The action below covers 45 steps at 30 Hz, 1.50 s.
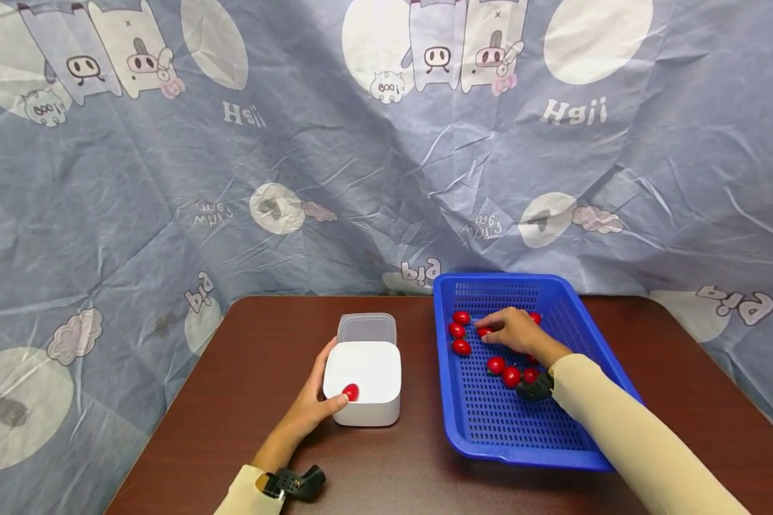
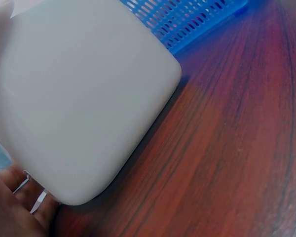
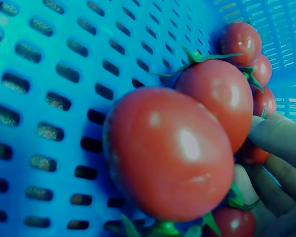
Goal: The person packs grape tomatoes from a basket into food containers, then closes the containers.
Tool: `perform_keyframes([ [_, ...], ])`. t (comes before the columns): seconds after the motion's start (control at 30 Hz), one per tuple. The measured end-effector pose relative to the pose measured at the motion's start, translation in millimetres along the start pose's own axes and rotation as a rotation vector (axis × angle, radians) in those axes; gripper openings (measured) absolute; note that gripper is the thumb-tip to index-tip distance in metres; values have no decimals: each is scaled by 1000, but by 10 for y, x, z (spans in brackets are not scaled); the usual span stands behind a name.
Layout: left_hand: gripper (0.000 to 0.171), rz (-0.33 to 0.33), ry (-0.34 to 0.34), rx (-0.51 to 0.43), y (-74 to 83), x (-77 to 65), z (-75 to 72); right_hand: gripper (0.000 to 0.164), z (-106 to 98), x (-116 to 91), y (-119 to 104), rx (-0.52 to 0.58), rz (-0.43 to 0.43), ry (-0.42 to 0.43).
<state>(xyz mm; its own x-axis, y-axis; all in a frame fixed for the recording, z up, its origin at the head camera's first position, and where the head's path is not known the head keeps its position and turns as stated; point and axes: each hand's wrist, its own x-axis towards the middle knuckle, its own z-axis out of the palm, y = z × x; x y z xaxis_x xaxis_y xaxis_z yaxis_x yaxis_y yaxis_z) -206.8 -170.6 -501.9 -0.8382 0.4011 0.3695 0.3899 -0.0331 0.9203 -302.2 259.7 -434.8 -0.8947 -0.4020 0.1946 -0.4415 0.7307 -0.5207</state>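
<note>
My left hand (image 1: pixel 315 400) grips a white square container (image 1: pixel 367 413) at its left side, the thumb at the near-left corner. A red cherry tomato (image 1: pixel 351 392) shows beside that thumb. In the left wrist view the smooth white wall (image 2: pixel 89 103) of the container fills much of the picture, with fingers curled at its lower left. Over the blue basket (image 1: pixel 451 422), my right hand (image 1: pixel 514 330) reaches down and pinches a cherry tomato (image 3: pixel 255 154) between thumb and fingers. Other red cherry tomatoes (image 3: pixel 172 153) with green stems lie near this hand on the slotted basket floor.
A translucent lid or shallow box (image 1: pixel 367 329) lies just behind the white container. Both it and the basket stand on a dark brown wooden table (image 1: pixel 264 357). A grey-blue printed cloth (image 1: pixel 335 164) hangs along the table's back edge.
</note>
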Motion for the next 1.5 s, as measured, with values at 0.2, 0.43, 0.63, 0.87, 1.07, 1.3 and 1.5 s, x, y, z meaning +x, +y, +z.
perform_keyframes([
  [0.2,91,-3,3,8,35,8,13,29,4,4,-29,-9,57,-23],
  [0.43,91,-12,-1,-13,45,9,19,29,10,11,-32,-30,83,-33],
  [0.63,90,-4,-3,-9,18,11,1,29,8,20,-29,-29,86,-36],
  [0.87,91,6,-7,-16,16,9,7,29,13,20,-33,-35,89,-30],
  [1.07,90,-9,-1,-38,31,9,24,28,-10,10,-61,-47,82,-33],
  [1.3,90,14,-14,-41,6,6,14,28,1,23,-94,-80,57,-1],
  [1.5,89,6,-12,-28,13,13,5,28,-17,36,-116,-95,81,13],
])
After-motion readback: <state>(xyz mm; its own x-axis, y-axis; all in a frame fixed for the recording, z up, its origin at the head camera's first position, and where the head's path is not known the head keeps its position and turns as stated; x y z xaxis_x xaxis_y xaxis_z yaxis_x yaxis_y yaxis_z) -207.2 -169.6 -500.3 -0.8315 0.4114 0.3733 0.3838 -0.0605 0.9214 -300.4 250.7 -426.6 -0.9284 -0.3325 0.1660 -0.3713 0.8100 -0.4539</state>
